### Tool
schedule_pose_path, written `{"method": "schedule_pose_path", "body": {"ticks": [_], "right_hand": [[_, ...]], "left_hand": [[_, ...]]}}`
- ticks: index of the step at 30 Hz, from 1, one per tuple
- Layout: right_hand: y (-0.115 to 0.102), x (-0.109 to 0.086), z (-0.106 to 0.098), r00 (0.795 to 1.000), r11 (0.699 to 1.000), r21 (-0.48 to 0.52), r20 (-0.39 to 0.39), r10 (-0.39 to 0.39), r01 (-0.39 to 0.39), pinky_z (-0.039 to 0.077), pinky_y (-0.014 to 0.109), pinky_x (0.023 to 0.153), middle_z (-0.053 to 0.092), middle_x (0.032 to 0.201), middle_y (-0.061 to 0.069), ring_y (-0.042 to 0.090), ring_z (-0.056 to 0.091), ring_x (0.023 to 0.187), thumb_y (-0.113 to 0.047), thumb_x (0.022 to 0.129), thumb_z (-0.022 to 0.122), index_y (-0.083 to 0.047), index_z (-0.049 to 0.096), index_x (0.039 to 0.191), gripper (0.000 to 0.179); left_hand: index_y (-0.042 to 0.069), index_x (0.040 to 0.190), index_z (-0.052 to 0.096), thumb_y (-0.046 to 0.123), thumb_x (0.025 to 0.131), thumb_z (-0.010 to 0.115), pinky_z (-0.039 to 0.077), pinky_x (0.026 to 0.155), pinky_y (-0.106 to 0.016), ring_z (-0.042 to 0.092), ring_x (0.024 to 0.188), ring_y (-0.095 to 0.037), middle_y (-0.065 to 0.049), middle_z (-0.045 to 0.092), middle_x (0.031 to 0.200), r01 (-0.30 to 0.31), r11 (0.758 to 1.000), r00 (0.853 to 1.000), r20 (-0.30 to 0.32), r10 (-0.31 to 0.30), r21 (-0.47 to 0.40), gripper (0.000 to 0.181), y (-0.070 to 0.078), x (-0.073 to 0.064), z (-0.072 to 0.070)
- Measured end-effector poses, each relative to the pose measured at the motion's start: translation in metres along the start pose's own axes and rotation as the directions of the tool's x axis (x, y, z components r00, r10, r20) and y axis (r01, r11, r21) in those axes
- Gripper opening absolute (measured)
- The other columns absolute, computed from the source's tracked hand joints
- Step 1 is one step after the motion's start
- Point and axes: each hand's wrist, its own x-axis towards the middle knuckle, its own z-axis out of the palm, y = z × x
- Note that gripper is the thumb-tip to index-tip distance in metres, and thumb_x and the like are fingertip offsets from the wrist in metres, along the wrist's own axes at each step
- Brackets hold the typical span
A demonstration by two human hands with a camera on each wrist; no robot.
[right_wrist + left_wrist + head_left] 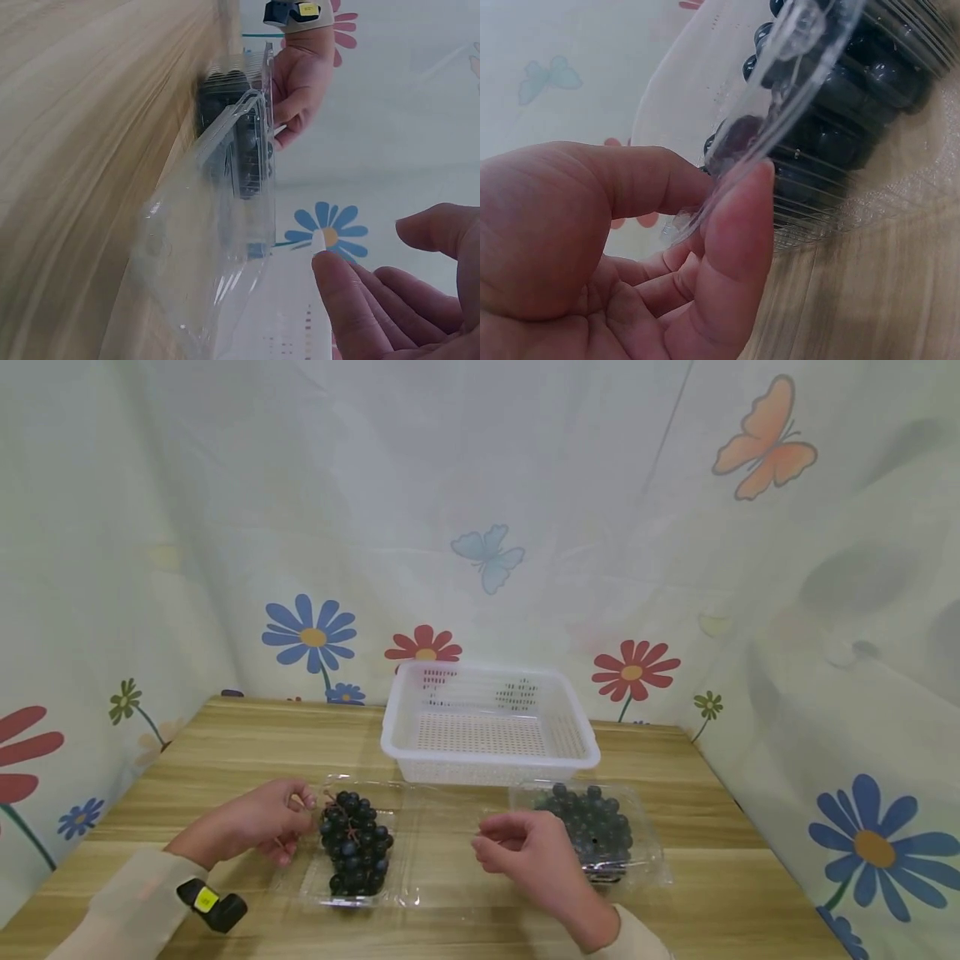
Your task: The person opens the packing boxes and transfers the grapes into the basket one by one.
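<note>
A clear plastic clamshell box (309, 885) with its lid (187, 247) swung out to the right holds a bunch of dark grapes (354, 847). My left hand (262, 822) pinches the box's left rim between thumb and forefinger, as the left wrist view shows close up. My right hand (536, 860) hovers over the right side of the lid, fingers loosely bent, thumb apart from the fingertips and nothing between them. Just behind that hand stands a second clamshell box (652, 860) of dark grapes (592, 827), its lid closed.
A white plastic basket (491, 768) with a perforated bottom stands at the back middle of the wooden table (697, 893). Behind and on both sides hangs a floral curtain (525, 468). A black wrist device (213, 906) sits on the left sleeve.
</note>
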Motion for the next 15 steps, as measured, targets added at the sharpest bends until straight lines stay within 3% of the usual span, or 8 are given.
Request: {"method": "schedule_pose_path", "body": {"ticks": [5, 15], "right_hand": [[-0.003, 0.018, 0.014, 0.998, 0.995, -0.091, 0.040, -0.040, 0.044, 0.062, 0.025, 0.067, 0.079, 0.096, 0.007, 0.014, 0.075, 0.078, -0.022, 0.090, 0.079, -0.006, 0.076, 0.104, 0.023], [-0.026, 0.061, 0.034, 0.981, 0.967, -0.240, 0.191, -0.039, 0.086, 0.060, 0.025, 0.076, 0.077, 0.100, -0.003, 0.010, 0.072, 0.091, -0.031, 0.088, 0.080, -0.014, 0.077, 0.106, 0.025]], "left_hand": [[0.000, 0.116, 0.042, 0.007, 0.092, 0.062, 0.059, 0.053, -0.031, 0.059, 0.059, -0.017, -0.010, 0.058, 0.078, 0.008, 1.000, 1.000, 0.000, -0.008, 0.005, 0.031, -0.002, 0.003, 0.000], [0.000, 0.116, 0.042, 0.007, 0.094, 0.061, 0.060, 0.054, -0.032, 0.059, 0.060, -0.018, -0.010, 0.058, 0.080, -0.009, 1.000, 1.000, 0.025, 0.009, 0.000, 0.030, -0.006, 0.006, -0.004]]}}
